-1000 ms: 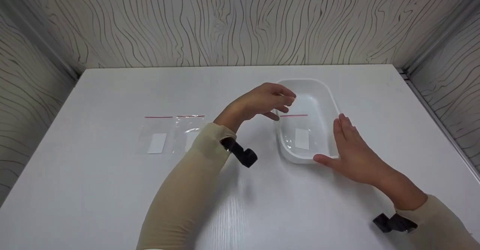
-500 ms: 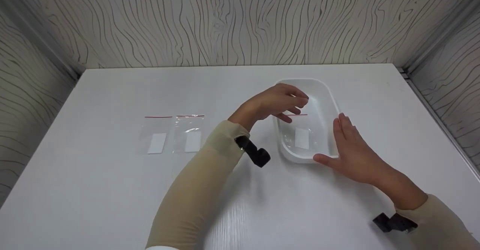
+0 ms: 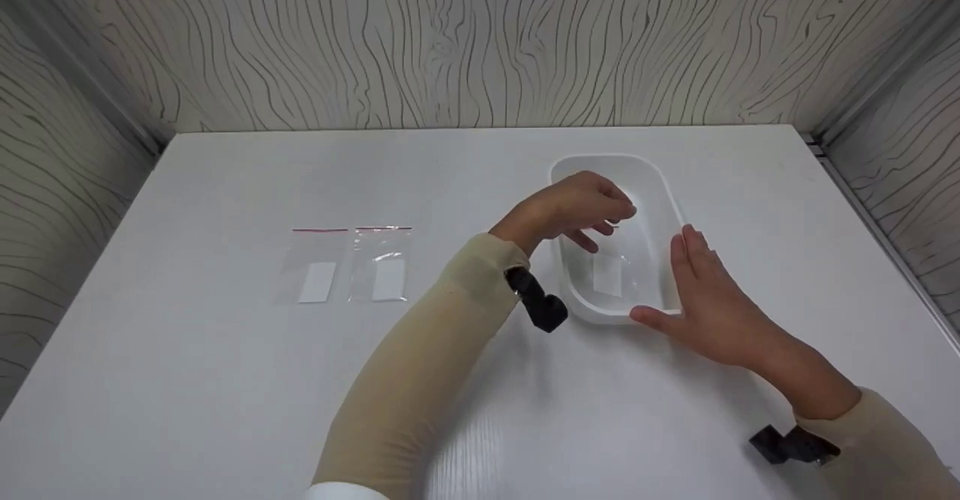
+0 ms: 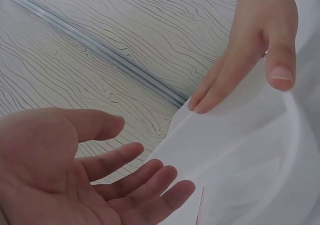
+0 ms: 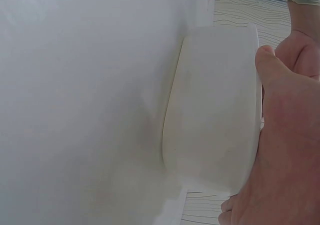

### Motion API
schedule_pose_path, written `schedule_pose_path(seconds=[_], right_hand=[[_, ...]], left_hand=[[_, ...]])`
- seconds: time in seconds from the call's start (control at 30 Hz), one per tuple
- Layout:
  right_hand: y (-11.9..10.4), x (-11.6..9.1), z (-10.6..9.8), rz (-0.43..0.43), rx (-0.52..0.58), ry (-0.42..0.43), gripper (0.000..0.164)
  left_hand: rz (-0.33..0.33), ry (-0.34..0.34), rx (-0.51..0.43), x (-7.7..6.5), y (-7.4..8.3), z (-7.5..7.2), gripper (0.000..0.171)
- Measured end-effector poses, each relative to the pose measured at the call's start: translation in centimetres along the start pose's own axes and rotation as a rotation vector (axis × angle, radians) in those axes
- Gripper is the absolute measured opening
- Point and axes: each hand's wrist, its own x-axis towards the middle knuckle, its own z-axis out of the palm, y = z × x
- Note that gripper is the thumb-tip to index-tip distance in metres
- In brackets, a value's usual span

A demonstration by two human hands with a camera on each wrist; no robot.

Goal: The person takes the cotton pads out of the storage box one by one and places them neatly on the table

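Note:
A white plastic tray (image 3: 667,185) with rounded corners stands on the table. Inside it lies a clear zip bag with a white label (image 3: 607,275); its upper part is hidden under my left hand (image 3: 574,207). That hand hovers over the tray with relaxed fingers and nothing between them, as the left wrist view plainly shows. My right hand (image 3: 712,308) rests against the tray's near right corner, thumb along the near rim and straight fingers along the right side. In the right wrist view the thumb (image 5: 268,60) touches the rim.
Two more clear zip bags with red seal lines lie side by side on the left: one zip bag (image 3: 315,248) and another zip bag (image 3: 382,248). The white table (image 3: 187,380) backs onto a wood-grain panel (image 3: 435,49). Side panels stand left and right.
My left hand has moved right, farther over the tray, and now covers the red seal line of the bag there. Both bags on the left are uncovered. My right hand stays at the corner.

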Motion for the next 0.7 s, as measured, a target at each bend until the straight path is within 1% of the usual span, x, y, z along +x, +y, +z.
schedule_pose_path(seconds=[0.07, 0.2, 0.33, 0.4, 0.5, 0.63, 0.7], right_hand=[[0.0, -0.1, 0.0, -0.007, 0.001, 0.003, 0.126], [0.1, -0.1, 0.1, -0.022, 0.004, 0.007, 0.122], [0.2, -0.2, 0.1, -0.025, 0.004, 0.011, 0.121], [0.2, -0.2, 0.1, -0.027, 0.001, 0.014, 0.121], [0.2, -0.2, 0.1, -0.030, -0.003, 0.012, 0.121], [0.2, -0.2, 0.1, -0.029, -0.007, 0.010, 0.121], [0.2, -0.2, 0.1, -0.026, -0.005, 0.009, 0.121]], left_hand=[[-0.016, 0.002, -0.010, 0.2, 0.0, 0.2, 0.031], [-0.041, 0.019, 0.001, 0.7, 0.1, 0.6, 0.027], [-0.076, 0.051, 0.043, 1.3, 0.2, 0.9, 0.027], [-0.107, 0.076, 0.074, 1.6, 0.3, 1.1, 0.029], [-0.150, 0.134, 0.149, 1.9, 0.3, 1.4, 0.028], [-0.180, 0.199, 0.242, 2.2, 0.3, 1.8, 0.021], [-0.198, 0.220, 0.263, 2.2, 0.4, 2.0, 0.021]])
